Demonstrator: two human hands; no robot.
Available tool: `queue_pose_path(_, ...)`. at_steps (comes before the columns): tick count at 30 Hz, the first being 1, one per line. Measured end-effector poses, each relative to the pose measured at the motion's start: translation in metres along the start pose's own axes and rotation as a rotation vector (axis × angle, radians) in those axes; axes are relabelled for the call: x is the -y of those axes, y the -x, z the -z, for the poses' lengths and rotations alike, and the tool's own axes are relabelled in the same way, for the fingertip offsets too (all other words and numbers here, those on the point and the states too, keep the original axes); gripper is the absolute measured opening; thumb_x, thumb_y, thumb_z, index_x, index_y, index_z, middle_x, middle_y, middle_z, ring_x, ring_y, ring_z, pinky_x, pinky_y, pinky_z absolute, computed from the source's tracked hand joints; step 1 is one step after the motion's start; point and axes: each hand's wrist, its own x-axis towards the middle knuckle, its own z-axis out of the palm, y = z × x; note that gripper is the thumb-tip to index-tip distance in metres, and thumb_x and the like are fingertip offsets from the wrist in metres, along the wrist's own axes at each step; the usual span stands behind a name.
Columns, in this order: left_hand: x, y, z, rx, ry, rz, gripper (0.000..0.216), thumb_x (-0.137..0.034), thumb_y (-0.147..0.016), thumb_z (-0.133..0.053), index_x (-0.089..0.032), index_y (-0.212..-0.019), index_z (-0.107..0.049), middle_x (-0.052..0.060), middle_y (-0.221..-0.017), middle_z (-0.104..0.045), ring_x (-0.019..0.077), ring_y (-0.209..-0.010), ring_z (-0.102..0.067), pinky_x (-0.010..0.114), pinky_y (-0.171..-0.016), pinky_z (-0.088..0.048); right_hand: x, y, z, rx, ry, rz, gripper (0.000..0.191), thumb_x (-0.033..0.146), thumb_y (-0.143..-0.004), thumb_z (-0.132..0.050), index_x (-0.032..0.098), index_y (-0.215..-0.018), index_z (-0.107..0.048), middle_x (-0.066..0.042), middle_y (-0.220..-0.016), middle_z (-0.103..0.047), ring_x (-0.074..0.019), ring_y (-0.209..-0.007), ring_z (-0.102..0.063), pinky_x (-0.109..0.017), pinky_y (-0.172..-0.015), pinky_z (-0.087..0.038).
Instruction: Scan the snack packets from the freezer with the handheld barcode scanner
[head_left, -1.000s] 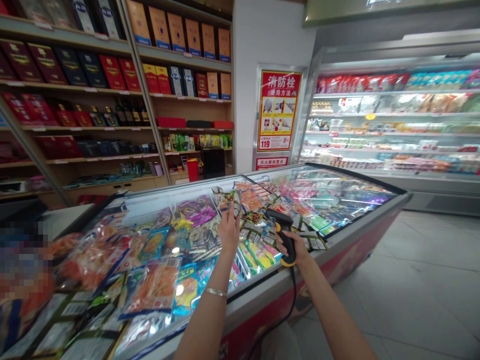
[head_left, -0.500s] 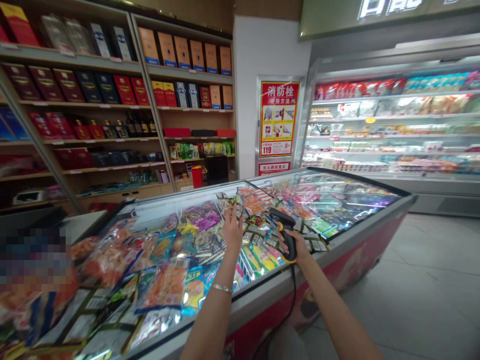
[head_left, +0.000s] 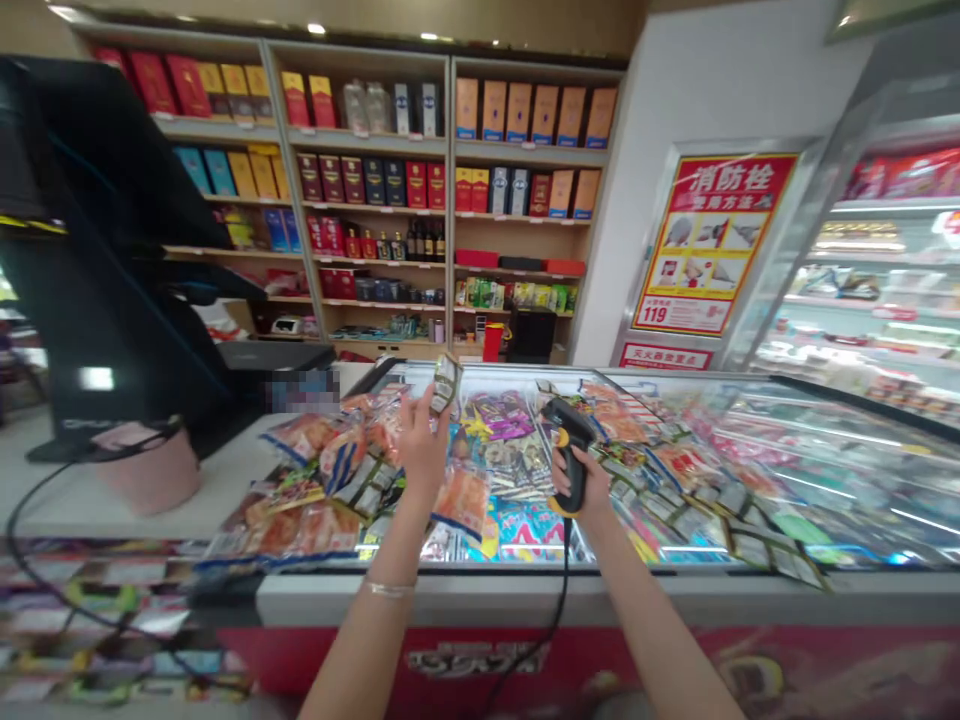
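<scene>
My left hand is closed on a small green-and-silver food packet, raised over the left part of the chest freezer. In my right hand is a black-and-yellow barcode scanner, gripped by its handle with its head tipped up and to the left. A black cable hangs down from it. Beneath my left hand lie bagged orange snacks and more green-and-silver packets. Purple packets show between my two hands. More packets are spread to the right of the scanner.
On the left counter stand a black checkout terminal and a pink basket. Shelves of boxed goods line the back wall. A red fire-hydrant sign hangs right of them, beside a lit refrigerated display.
The view has swung left, bringing the terminal and pink basket into sight. My left hand has carried the packet leftward, away from the scanner. My right hand still grips the scanner.
</scene>
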Motion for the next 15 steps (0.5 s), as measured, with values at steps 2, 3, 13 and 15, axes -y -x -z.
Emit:
queue_pose_path(2, 0.031, -0.005, 0.017, -0.002, -0.087, 0.065, 0.038, -0.038, -0.089, -0.051, -0.018, -0.120, -0.058, 0.011, -0.103, -0.057, 0.0212, -0.093, -0.059, 0.032, -0.082, -0.048, -0.026, -0.015, -0.009, 0.031, 0.014, -0.069, 0.020, 0.037, -0.078, -0.059, 0.020, -0.078, -0.048, 0.003, -0.061, -0.038, -0.0087, -0.040, -0.030, -0.019, -0.032, -0.031)
queue_pose_path(3, 0.043, -0.006, 0.023, 0.002, -0.128, 0.091, 0.037, -0.036, -0.089, -0.050, -0.017, -0.120, -0.058, 0.013, -0.106, -0.057, 0.0221, -0.095, -0.059, 0.033, -0.083, -0.048, -0.037, -0.022, -0.013, 0.047, 0.024, -0.104, 0.021, 0.038, -0.079, -0.059, 0.020, -0.075, -0.047, 0.003, -0.058, -0.036, -0.0092, -0.040, -0.030, -0.019, -0.032, -0.032)
queue_pose_path(13, 0.077, 0.043, 0.029, 0.098, -0.453, -0.106, 0.029, -0.014, -0.084, -0.048, -0.014, -0.109, -0.063, 0.016, -0.127, -0.056, 0.0280, -0.124, -0.048, 0.052, -0.110, -0.030, -0.087, -0.043, -0.011, 0.056, -0.014, -0.253, 0.020, 0.032, -0.077, -0.064, 0.019, -0.075, -0.048, 0.003, -0.061, -0.038, -0.0062, -0.040, -0.027, -0.015, -0.032, -0.032)
queue_pose_path(15, 0.081, 0.048, 0.029, 0.116, -0.457, -0.071, 0.030, -0.014, -0.084, -0.048, -0.014, -0.110, -0.062, 0.015, -0.127, -0.057, 0.0279, -0.122, -0.050, 0.052, -0.109, -0.031, -0.088, -0.039, -0.006, 0.041, -0.009, -0.304, 0.021, 0.032, -0.078, -0.064, 0.019, -0.073, -0.048, 0.004, -0.059, -0.036, -0.0068, -0.040, -0.026, -0.017, -0.033, -0.034)
